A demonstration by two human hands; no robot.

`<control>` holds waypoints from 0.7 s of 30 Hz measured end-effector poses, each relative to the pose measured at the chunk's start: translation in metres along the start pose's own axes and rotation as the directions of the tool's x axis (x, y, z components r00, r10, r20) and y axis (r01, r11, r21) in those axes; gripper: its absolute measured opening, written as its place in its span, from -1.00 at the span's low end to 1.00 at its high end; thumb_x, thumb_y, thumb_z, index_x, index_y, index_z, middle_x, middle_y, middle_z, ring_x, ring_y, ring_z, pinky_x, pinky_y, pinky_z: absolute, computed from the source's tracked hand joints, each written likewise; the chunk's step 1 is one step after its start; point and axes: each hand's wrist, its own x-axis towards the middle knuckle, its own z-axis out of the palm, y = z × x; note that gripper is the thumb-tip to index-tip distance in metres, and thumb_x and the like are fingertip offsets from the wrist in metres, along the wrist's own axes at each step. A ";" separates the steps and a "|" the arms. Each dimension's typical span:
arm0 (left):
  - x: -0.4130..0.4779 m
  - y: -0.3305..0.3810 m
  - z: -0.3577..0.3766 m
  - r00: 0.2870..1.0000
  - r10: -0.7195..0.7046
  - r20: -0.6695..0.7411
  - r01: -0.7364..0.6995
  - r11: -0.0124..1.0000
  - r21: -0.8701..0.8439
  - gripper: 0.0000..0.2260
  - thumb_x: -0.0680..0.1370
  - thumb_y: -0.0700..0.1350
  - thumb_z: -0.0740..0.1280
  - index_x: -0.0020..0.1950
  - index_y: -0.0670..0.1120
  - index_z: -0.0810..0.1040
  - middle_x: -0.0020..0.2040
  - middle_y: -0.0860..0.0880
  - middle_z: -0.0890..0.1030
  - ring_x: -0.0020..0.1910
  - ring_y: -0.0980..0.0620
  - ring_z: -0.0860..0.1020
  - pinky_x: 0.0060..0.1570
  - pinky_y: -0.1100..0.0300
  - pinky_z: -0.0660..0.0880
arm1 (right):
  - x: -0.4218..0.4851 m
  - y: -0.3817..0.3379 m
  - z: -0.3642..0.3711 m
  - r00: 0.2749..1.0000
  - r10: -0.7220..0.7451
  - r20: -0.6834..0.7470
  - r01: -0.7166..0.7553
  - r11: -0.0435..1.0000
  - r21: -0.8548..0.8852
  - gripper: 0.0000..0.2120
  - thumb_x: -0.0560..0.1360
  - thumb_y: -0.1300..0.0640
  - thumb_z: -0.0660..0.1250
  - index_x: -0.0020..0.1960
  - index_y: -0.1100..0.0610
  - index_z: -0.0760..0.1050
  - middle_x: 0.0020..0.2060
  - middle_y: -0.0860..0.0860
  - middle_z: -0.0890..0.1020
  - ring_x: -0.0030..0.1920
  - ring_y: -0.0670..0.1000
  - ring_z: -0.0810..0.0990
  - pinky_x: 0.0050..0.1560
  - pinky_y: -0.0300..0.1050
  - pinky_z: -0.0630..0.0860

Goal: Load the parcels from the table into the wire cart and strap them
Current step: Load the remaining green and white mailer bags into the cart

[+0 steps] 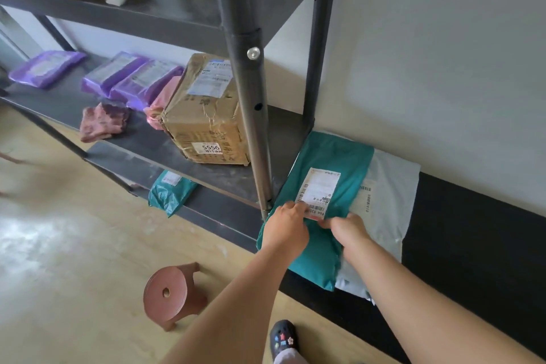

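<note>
Both hands are down on the teal plastic mailer parcel: left hand and right hand side by side, equally near. Their fingers are curled tight, pinching at the near edge of its white shipping label. The parcel stretches away from them toward 12 o'clock, long axis leaning to 1, lying on a pale grey plastic mailer on the black table. The label's print is upside down (only "96A" reads). At 10 o'clock, a brown cardboard box is marked "5556". No wire cart is in sight.
</note>
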 end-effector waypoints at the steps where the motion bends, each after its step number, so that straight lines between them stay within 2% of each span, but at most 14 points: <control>1: 0.004 0.003 -0.001 1.000 0.028 -0.004 -0.028 1.000 -0.002 -0.66 0.52 -0.24 0.19 0.27 -0.04 0.50 0.17 -0.03 0.53 0.12 -0.07 0.50 -0.03 0.08 0.46 | 0.000 -0.003 -0.004 1.000 -0.009 0.003 0.009 1.000 0.023 -0.69 0.40 0.38 0.43 0.11 0.19 0.57 -0.02 0.13 0.66 -0.02 0.15 0.62 0.00 0.00 0.56; 5: 0.019 0.020 -0.004 0.995 0.099 -0.017 -0.099 0.995 -0.011 -0.65 0.52 -0.28 0.24 0.28 -0.04 0.49 0.19 -0.04 0.51 0.09 -0.07 0.52 -0.03 0.07 0.50 | -0.001 -0.013 -0.030 0.998 -0.034 -0.049 0.036 0.999 0.035 -0.70 0.40 0.41 0.36 0.08 0.17 0.54 -0.08 0.12 0.65 -0.08 0.15 0.61 -0.13 -0.09 0.52; 9: 0.031 0.046 0.003 0.986 0.163 0.017 -0.163 0.987 0.009 -0.56 0.51 -0.31 0.24 0.35 0.00 0.43 0.27 0.00 0.44 0.21 -0.03 0.45 0.03 0.11 0.49 | -0.002 -0.013 -0.060 0.997 -0.029 -0.067 0.030 1.000 0.007 -0.71 0.41 0.44 0.23 0.01 0.14 0.53 -0.18 0.09 0.63 -0.17 0.10 0.60 -0.28 -0.19 0.47; 12: 0.033 0.071 0.012 0.942 0.331 0.050 -0.335 0.937 0.100 -0.45 0.46 -0.34 0.27 0.41 0.00 0.35 0.32 -0.01 0.37 0.26 -0.05 0.38 0.01 0.09 0.48 | -0.005 -0.006 -0.084 0.989 -0.071 -0.127 0.061 0.995 -0.083 -0.75 0.41 0.43 0.19 -0.10 0.15 0.54 -0.25 0.10 0.62 -0.24 0.07 0.58 -0.31 -0.20 0.45; 14: 0.032 0.091 0.021 0.857 0.508 0.088 -0.515 0.834 0.199 -0.33 0.43 -0.35 0.32 0.49 -0.01 0.25 0.42 -0.05 0.30 0.34 -0.09 0.32 0.17 0.05 0.43 | -0.007 0.002 -0.101 0.978 -0.107 -0.181 0.081 0.986 -0.144 -0.78 0.43 0.40 0.21 -0.13 0.18 0.58 -0.28 0.13 0.61 -0.26 0.13 0.59 -0.27 -0.16 0.45; 17: 0.031 0.124 0.035 0.721 0.668 0.184 -0.683 0.640 0.353 -0.24 0.47 -0.36 0.29 0.59 -0.03 0.05 0.57 -0.12 0.08 0.53 -0.13 0.10 0.47 0.00 0.14 | -0.014 0.014 -0.130 0.961 -0.179 -0.212 0.114 0.951 -0.288 -0.83 0.50 0.28 0.26 -0.23 0.15 0.55 -0.39 0.05 0.52 -0.31 0.10 0.52 -0.29 -0.14 0.38; 21: 0.024 0.163 0.050 0.563 0.758 0.330 -0.783 0.361 0.506 -0.21 0.52 -0.38 0.20 0.60 -0.02 -0.16 0.60 -0.13 -0.21 0.58 -0.12 -0.21 0.52 -0.05 -0.15 | -0.032 0.036 -0.174 0.941 -0.233 -0.247 0.102 0.889 -0.446 -0.66 0.55 0.08 0.26 -0.39 0.08 0.44 -0.45 -0.02 0.50 -0.43 -0.03 0.47 -0.41 -0.19 0.33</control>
